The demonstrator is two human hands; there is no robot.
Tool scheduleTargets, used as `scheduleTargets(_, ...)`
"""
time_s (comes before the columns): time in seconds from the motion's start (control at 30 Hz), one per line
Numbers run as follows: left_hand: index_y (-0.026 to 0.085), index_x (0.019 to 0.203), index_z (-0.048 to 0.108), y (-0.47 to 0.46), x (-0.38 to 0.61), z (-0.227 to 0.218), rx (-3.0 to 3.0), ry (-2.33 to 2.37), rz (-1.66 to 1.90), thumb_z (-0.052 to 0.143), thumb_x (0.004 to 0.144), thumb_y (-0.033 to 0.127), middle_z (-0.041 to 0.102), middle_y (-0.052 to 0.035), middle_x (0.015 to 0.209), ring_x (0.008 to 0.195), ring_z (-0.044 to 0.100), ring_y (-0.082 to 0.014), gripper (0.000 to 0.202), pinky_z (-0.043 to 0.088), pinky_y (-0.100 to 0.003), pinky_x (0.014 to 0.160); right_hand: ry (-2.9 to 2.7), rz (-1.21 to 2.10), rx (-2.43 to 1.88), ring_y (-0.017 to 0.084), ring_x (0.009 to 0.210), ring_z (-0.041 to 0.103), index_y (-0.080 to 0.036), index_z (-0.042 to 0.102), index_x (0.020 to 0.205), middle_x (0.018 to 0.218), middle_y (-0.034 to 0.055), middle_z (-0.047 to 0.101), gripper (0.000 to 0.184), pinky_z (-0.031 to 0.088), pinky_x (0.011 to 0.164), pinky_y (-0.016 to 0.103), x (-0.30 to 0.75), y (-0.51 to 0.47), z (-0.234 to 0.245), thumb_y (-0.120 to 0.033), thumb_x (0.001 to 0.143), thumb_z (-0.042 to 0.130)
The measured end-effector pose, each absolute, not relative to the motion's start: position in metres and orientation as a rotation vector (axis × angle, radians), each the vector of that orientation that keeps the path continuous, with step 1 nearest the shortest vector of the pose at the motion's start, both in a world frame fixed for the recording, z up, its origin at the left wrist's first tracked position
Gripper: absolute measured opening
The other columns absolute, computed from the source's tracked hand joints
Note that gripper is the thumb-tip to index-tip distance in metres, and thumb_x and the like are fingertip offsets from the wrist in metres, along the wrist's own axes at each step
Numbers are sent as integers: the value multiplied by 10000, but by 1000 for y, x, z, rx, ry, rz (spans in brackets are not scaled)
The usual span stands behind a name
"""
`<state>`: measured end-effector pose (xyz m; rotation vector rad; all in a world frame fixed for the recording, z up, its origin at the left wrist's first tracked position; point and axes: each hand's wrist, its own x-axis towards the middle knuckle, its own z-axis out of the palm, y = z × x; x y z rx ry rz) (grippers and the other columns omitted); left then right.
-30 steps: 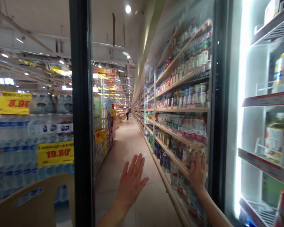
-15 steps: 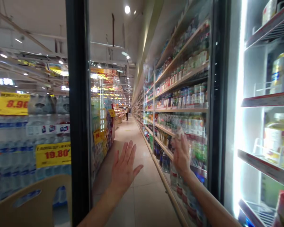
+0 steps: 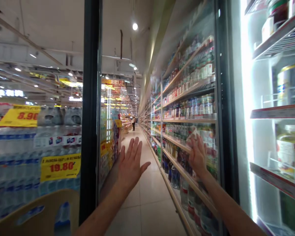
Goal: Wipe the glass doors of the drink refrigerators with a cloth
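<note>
A glass door with a dark frame stands open in front of me, and the aisle shows through its pane. My left hand lies open against the glass, fingers straight and thumb spread. Higher toward the pane's right side, my right hand presses a crumpled whitish cloth to the glass. Its fingers partly cover the cloth, and a faint blur lies around them. Bottles and cans on shelves appear in the pane behind this hand.
To the right is a lit cooler with wire shelves, holding jars and cans. At left stand stacked water bottles with yellow price signs. A beige chair-like back is at lower left. A person stands far down the aisle.
My right hand has shifted rightward across the glass with the cloth. My left hand stays flat on the pane. The view has turned slightly, so the door's left frame sits farther right.
</note>
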<state>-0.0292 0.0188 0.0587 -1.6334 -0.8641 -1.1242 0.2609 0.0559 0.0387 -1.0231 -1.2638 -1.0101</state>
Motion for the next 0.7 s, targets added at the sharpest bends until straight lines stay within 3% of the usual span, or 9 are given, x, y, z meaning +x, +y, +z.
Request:
scheduleTargets(0.1,110,1452,96,22,-32,58,-1628,-868,-1107,427,865,525,408,-168,1401,1330,336,-264,791,176,-448,1103,-1054,-922,-1063,279,1385,219,-206,301,1410,1493,129,259,560,268,1058,579,253,56,52,-154,854,333)
scheduleTargets(0.27,114,1453,77,21,-33,56,-1621,-874,-1086,424,872,512,418,-157,1397,1333,331,-258,785,175,-447,1103,-1540,-1162,-850,226,1384,242,-285,227,1435,1479,76,314,631,246,1097,500,219,52,56,-101,846,360)
scheduleTargets(0.43,122,1446,155,19,-35,58,-1666,-883,-1071,445,850,541,414,-146,1403,1347,304,-248,784,171,-429,1112,-1118,-992,-933,277,1394,198,-231,204,1447,1507,111,234,614,243,1072,565,207,55,70,-123,855,324)
scheduleTargets(0.5,116,1445,154,18,-37,58,-1656,-872,-1060,439,865,506,413,-146,1403,1347,306,-243,754,174,-425,1112,-1192,-1004,-879,276,1401,178,-218,200,1449,1515,108,213,628,238,1082,547,191,53,71,-113,845,333)
scheduleTargets(0.6,95,1444,145,18,-47,60,-1620,-870,-1051,443,871,479,399,-160,1409,1347,303,-256,752,168,-443,1111,-1636,-1177,-673,211,1388,236,-280,221,1437,1493,51,294,665,222,1115,471,166,48,71,-70,823,365)
scheduleTargets(0.7,95,1445,142,17,-60,62,-1600,-891,-1052,467,848,514,372,-171,1423,1351,290,-279,798,173,-467,1106,-1590,-1154,-724,203,1379,257,-283,246,1425,1473,54,335,637,203,1116,487,154,46,84,-88,833,376)
